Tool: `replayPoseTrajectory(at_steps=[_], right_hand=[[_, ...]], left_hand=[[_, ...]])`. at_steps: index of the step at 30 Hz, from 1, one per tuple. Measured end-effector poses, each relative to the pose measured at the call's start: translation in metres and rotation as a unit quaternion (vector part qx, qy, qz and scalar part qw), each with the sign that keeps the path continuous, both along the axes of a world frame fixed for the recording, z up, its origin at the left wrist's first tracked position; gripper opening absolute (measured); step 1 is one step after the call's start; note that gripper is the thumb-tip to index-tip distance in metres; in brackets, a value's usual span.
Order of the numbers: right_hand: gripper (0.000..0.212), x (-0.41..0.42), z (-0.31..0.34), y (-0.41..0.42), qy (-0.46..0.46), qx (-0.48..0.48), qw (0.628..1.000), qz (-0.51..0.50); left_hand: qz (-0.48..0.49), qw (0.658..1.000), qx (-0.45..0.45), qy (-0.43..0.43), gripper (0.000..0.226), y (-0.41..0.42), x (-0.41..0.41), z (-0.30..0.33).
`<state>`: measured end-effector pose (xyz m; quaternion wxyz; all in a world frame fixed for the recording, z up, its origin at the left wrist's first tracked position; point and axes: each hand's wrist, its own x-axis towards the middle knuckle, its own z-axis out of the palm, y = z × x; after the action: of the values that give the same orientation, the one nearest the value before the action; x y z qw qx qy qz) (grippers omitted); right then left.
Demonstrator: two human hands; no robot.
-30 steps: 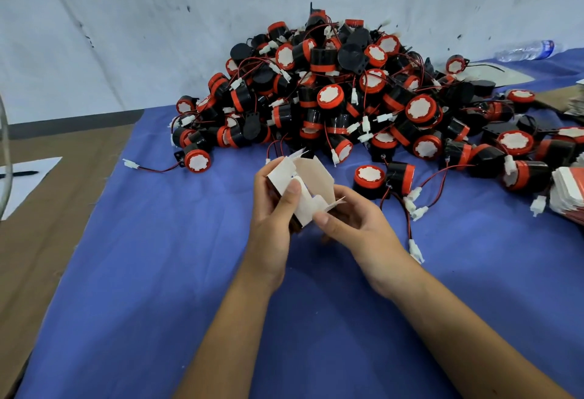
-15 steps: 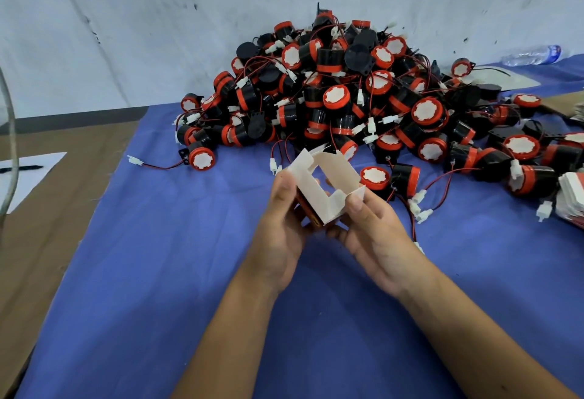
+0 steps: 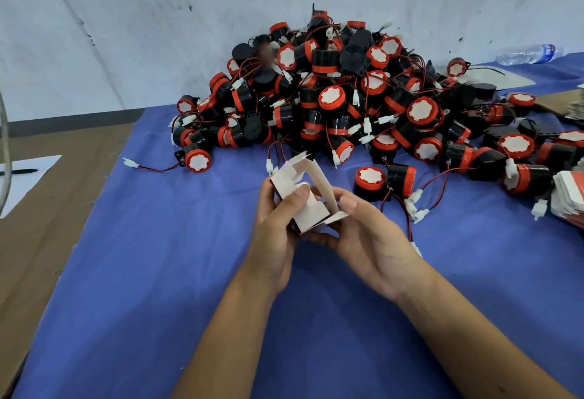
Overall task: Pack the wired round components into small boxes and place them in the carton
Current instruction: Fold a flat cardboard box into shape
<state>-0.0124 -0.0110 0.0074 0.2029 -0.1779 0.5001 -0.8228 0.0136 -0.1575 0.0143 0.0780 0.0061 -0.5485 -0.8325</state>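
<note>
So one small box (image 3: pixel 305 196) is half-folded, flaps open, held above the blue surface (image 3: pixel 158 272). Left hand (image 3: pixel 278 231) fingers and right hand (image 3: pixel 363 234) fingers both grasp it. Looks like box-forming; next it needs a component from the pile (image 3: pixel 347 98), dozens, too tangled to count. One bottle (image 3: pixel 526 54) behind.
</note>
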Motion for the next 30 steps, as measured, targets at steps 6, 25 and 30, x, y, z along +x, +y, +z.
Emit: replayPoseTrajectory(at_steps=[6, 25, 30], right_hand=[[0.064, 0.001, 0.002, 0.001, 0.017, -0.021, 0.999, 0.031], [0.044, 0.001, -0.007, 0.005, 0.369, 0.254, 0.859, -0.248], [0.035, -0.009, -0.006, 0.004, 0.47, 0.298, 0.765, -0.324]], left_hand=[[0.012, 0.999, 0.037, -0.013, 0.055, 0.0, -0.001, 0.0], [0.1, 0.978, -0.163, 0.087, 0.048, -0.003, 0.001, -0.003], [0.107, 0.92, -0.348, 0.144, 0.058, -0.004, 0.001, -0.01]])
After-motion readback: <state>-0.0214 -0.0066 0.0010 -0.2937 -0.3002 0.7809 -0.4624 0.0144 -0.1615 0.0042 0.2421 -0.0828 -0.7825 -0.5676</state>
